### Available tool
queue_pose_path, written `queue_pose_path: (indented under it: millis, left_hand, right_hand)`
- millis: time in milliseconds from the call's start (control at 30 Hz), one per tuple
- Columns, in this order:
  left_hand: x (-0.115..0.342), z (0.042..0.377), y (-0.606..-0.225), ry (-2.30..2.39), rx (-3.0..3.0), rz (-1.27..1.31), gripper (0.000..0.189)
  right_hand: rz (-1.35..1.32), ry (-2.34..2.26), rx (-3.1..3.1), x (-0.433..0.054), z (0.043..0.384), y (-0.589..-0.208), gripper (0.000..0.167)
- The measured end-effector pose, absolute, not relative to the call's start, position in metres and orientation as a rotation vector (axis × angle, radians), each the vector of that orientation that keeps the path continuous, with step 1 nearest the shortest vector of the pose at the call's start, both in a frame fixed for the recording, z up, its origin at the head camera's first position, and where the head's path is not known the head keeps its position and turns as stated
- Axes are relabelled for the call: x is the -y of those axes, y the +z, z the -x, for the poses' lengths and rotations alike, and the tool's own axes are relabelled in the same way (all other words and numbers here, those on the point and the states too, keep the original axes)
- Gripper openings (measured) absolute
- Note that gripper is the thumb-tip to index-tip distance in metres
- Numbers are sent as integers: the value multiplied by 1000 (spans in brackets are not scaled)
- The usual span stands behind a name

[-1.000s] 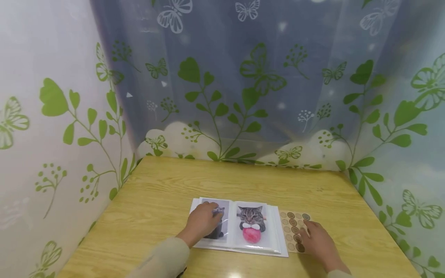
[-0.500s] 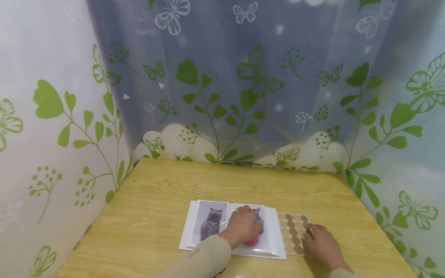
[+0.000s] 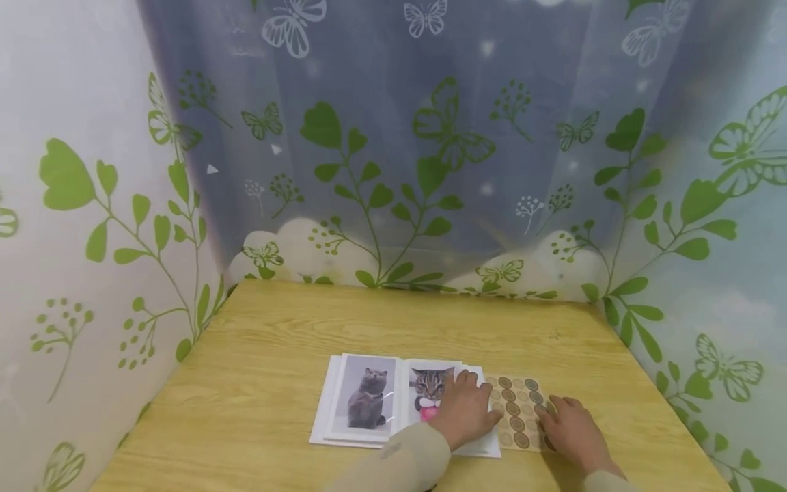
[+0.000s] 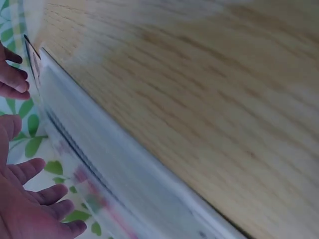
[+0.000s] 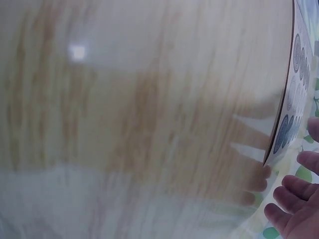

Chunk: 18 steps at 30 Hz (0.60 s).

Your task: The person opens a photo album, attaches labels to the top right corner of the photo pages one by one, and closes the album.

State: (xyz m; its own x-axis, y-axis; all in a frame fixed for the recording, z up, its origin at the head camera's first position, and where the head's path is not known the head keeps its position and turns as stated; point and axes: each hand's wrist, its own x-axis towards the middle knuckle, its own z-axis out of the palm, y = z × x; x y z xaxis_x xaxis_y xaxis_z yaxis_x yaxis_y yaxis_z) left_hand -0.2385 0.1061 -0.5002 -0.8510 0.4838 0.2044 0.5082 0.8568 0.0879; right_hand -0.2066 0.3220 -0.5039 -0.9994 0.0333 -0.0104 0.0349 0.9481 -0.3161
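Observation:
An open photo album (image 3: 399, 403) lies on the table, with a grey cat photo (image 3: 367, 396) on its left page and a tabby cat photo (image 3: 430, 383) on its right. Over that right page is my left hand (image 3: 465, 410), fingers spread, thumb toward the sticker sheet (image 3: 515, 410). The left wrist view shows this hand (image 4: 30, 204) above the album's page edges (image 4: 134, 159). The sheet bears rows of light and dark round stickers. My right hand (image 3: 574, 430) is at the sheet's right edge, fingers loosely bent; the right wrist view shows its fingers (image 5: 299, 186) apart, beside the sheet (image 5: 291, 89).
The wooden table (image 3: 277, 328) extends behind and to both sides of the album. A printed curtain (image 3: 381, 171) with green leaves and butterflies rises at the table's far edge, and similar curtains stand along the left and right.
My left hand has moved right, from the grey cat photo across the tabby photo to the album's right side. My right hand stays at the sticker sheet. The view has shifted slightly.

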Motion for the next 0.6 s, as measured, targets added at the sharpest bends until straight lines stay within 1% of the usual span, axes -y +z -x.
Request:
queue_pose_path:
  millis: [300, 467, 600]
  left_hand:
    - [-119, 238, -520, -216, 2839, 737, 48]
    - [-123, 237, -520, -207, 2830, 733, 46]
    - [-127, 235, -516, -304, 2796, 733, 41]
  right_hand:
    - [-54, -518, -3064, -315, 206, -505, 55]
    - [-40, -485, -3095, -317, 205, -506, 50]
    - [-22, -469, -3118, -321, 204, -508, 48]
